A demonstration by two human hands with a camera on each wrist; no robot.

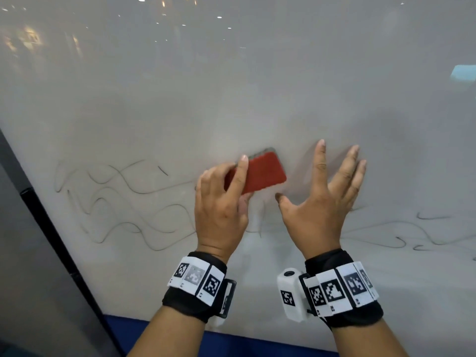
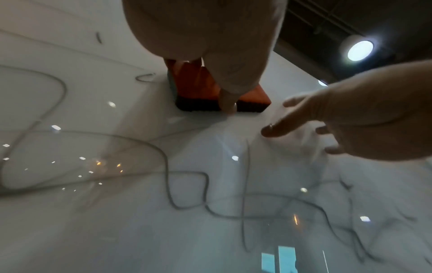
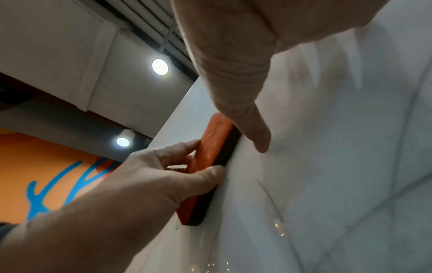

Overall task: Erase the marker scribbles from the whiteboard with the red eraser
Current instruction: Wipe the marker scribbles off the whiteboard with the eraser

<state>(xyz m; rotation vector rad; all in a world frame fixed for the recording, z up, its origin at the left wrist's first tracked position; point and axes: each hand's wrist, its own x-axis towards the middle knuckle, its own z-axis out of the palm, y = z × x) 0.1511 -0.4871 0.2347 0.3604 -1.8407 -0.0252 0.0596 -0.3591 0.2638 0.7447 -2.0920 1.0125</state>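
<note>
Left hand [image 1: 221, 210] gripped the red rectangular eraser [image 1: 260, 173] against the glossy whiteboard [image 1: 231, 86]; right hand [image 1: 322, 202] was spread, holding nothing.
Grey marker scribbles [image 1: 116, 202] remained toward the board's left edge; flat, firm, overlapping strokes would suit best.

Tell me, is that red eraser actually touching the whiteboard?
Touching. The right wrist view shows the red eraser edge-on, its dark felt side lying flush against the whiteboard with no gap, gripped by the left hand.

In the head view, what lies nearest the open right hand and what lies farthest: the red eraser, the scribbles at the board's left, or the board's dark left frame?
From the right hand:
1. Red eraser, just to its left, gripped by the left hand.
2. Left scribbles, beyond the left hand.
3. Dark frame, at the whiteboard's far left edge.
</note>
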